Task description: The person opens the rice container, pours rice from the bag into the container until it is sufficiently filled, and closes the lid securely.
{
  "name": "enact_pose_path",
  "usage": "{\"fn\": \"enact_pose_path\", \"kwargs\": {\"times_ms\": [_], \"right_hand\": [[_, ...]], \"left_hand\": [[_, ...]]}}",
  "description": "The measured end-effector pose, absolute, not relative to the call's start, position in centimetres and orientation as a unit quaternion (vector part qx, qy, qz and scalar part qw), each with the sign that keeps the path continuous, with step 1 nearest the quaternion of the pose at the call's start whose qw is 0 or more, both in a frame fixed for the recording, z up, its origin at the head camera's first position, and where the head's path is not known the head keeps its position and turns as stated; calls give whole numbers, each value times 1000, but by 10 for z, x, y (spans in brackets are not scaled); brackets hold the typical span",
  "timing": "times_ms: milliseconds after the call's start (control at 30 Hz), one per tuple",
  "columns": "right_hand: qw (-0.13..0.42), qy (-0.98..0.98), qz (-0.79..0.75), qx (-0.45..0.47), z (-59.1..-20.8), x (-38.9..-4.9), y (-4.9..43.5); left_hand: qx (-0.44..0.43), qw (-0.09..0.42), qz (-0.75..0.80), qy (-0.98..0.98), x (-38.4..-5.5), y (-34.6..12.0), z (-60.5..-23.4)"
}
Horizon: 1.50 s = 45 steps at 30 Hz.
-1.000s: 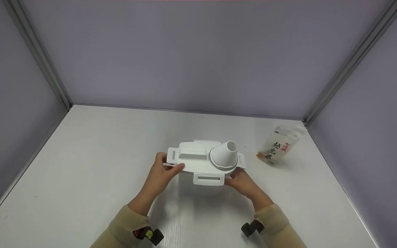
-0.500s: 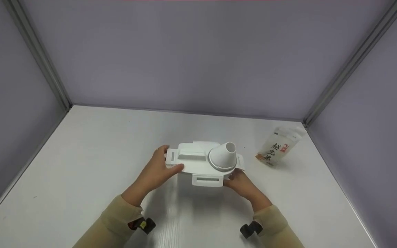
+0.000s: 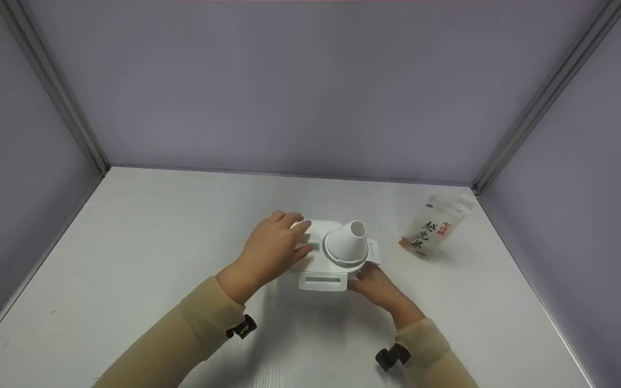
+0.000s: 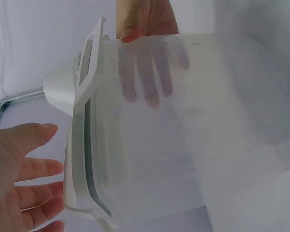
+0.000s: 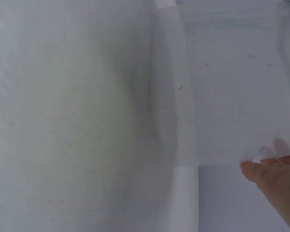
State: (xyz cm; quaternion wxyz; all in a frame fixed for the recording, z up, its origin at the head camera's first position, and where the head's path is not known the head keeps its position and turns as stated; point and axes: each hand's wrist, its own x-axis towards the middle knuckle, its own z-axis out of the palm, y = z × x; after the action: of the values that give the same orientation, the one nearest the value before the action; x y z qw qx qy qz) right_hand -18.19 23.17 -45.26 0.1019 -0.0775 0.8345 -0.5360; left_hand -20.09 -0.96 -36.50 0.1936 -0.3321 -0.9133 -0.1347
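A clear plastic storage container (image 4: 154, 154) stands upright on the table, topped by a white lid (image 3: 318, 265) with slotted side latches. From the lid's right part rises a white cone-shaped spout (image 3: 349, 243). My left hand (image 3: 269, 249) is over the lid's left part and hides much of its raised handle. In the left wrist view, the fingers are spread, with the tips right at that handle (image 4: 68, 179). Below the lid, my right hand (image 3: 378, 291) grips the container's right side; through the clear wall its fingers (image 4: 146, 72) show, the thumb on the near side.
To the right, a printed plastic bag (image 3: 433, 226) with black and red characters leans on the white table (image 3: 143, 253). Grey-violet panels (image 3: 299, 86) enclose the table at the back and both sides.
My left hand has let go of the lid's left latch and moved up and right over the lid, toward the handle. The right hand and the container have hardly moved.
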Motion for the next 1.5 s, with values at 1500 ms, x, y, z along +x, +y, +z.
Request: {"fn": "enact_pose_path", "kwargs": {"times_ms": [1500], "right_hand": [[107, 821, -556, -77, -471, -189, 239]], "left_hand": [[-277, 279, -52, -918, -187, 21, -380]]}}
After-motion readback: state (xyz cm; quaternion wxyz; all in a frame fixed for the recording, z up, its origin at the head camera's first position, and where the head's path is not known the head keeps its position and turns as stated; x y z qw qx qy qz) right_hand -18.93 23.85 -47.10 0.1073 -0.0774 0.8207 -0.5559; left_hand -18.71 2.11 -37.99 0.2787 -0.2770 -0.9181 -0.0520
